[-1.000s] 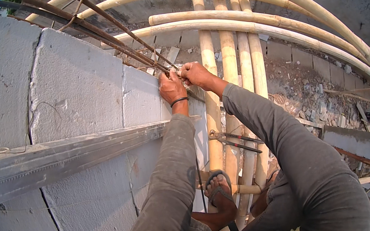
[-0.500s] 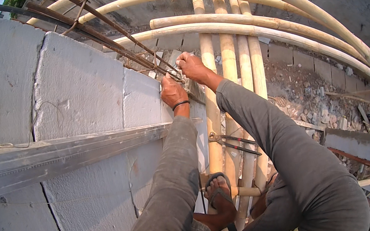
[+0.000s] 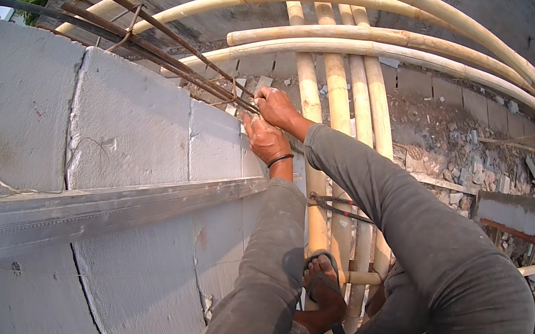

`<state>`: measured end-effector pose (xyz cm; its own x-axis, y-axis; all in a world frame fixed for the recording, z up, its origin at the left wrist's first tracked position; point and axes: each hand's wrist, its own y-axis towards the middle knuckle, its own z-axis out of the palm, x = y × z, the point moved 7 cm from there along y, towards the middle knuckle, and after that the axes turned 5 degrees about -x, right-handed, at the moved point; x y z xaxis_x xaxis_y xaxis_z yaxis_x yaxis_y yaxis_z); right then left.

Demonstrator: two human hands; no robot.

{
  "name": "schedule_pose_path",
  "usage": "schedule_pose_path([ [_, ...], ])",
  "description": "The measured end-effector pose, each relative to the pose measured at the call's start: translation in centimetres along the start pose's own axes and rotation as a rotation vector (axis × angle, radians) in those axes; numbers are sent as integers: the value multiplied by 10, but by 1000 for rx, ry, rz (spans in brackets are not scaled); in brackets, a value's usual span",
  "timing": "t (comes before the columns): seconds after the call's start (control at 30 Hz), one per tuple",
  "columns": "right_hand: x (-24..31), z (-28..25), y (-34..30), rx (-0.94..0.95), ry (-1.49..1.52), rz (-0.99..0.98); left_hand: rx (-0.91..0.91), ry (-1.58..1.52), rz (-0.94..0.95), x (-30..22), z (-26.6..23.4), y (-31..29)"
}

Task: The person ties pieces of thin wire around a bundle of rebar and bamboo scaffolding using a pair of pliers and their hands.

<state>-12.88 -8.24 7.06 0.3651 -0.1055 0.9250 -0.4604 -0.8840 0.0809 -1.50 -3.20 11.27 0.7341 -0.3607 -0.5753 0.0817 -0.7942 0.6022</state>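
Note:
Rusty steel reinforcing bars (image 3: 183,64) slant down from the upper left, bound by a tied stirrup, and their lower ends run in to my hands. My right hand (image 3: 279,107) is closed in a pinch at the bar ends; what it grips is too small to make out. Just below and to its left, my left hand (image 3: 268,140), with a black band at the wrist, has its fingers bent against the bar ends, partly hidden. Pincers (image 3: 334,204) with dark and red handles lie on the bamboo poles (image 3: 318,218) below, partly behind my right sleeve.
A wall of pale blocks (image 3: 120,114) rises on the left, with a long metal straightedge (image 3: 104,207) across it. My sandalled foot (image 3: 321,282) stands on the bamboo. Curved bamboo rails (image 3: 395,39) cross ahead. Rubble (image 3: 458,167) lies far below on the right.
My right hand has come down slightly, closer to my left. My left hand has shifted right and down, its fingers less tightly curled. The view has swung a little, moving the wall rightward.

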Motion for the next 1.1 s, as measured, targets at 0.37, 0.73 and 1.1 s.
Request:
schedule_pose_path([
  [0.37, -1, -2, -33, 232, 842, 354, 31, -112, -111, 11, 1, 32],
  [0.73, 11, -11, -10, 73, 521, 193, 137, 238, -36, 6, 5, 49],
  [1.1, 15, -12, 1, 147, 445, 166, 212, 251, -80, 14, 10, 51],
])
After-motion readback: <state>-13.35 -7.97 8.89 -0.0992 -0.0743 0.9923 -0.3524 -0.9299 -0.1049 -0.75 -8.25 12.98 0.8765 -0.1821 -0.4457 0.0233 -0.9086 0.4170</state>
